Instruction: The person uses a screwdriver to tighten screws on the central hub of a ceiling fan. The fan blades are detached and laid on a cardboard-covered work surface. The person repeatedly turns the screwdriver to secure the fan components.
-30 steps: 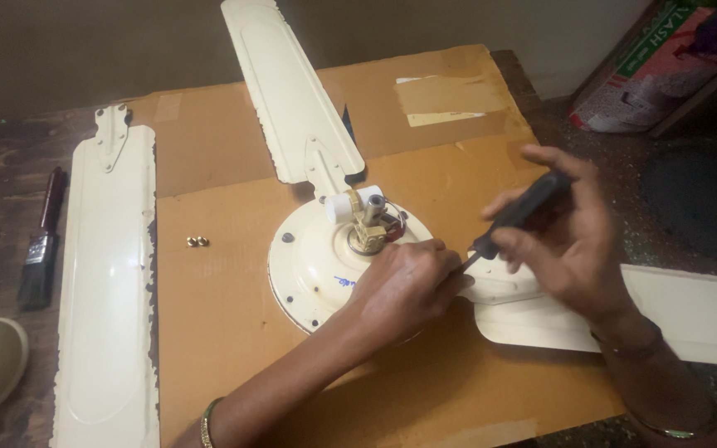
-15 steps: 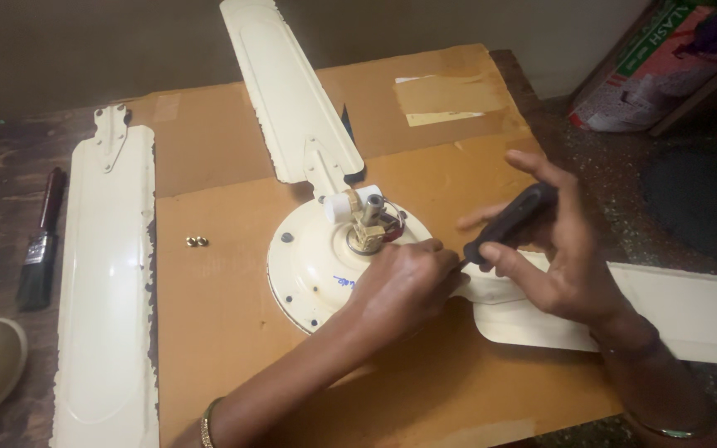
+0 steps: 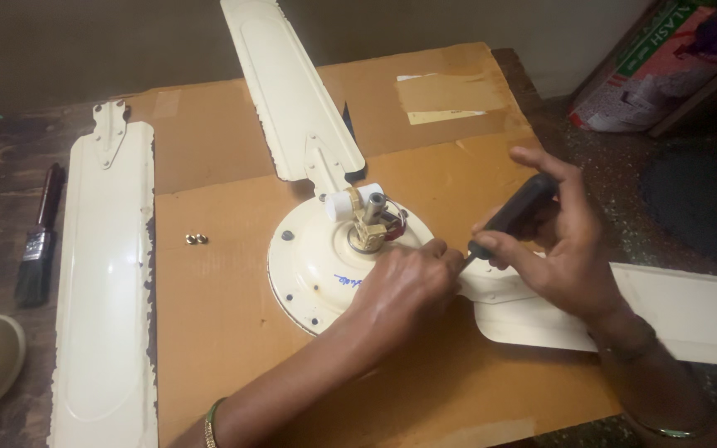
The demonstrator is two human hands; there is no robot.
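Screwdriver at the joint of a cream ceiling fan on cardboard.

The right hand (image 3: pixel 570 249), fingers wrapped around the black handle, holds the screwdriver (image 3: pixel 512 214); its long axis slants from upper right down to lower left, tip at the blade root beside the fan hub (image 3: pixel 309 265). The left hand (image 3: pixel 404 282), fingers bunched together, pinches at that same spot. A loose blade (image 3: pixel 103 282) lies along the cardboard's (image 3: pixel 226 348) left edge.

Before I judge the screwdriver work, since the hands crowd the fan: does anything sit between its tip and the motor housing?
Only the left hand: it rests on the motor housing and covers where the screwdriver, held by the right hand, meets it. Nothing else intervenes.
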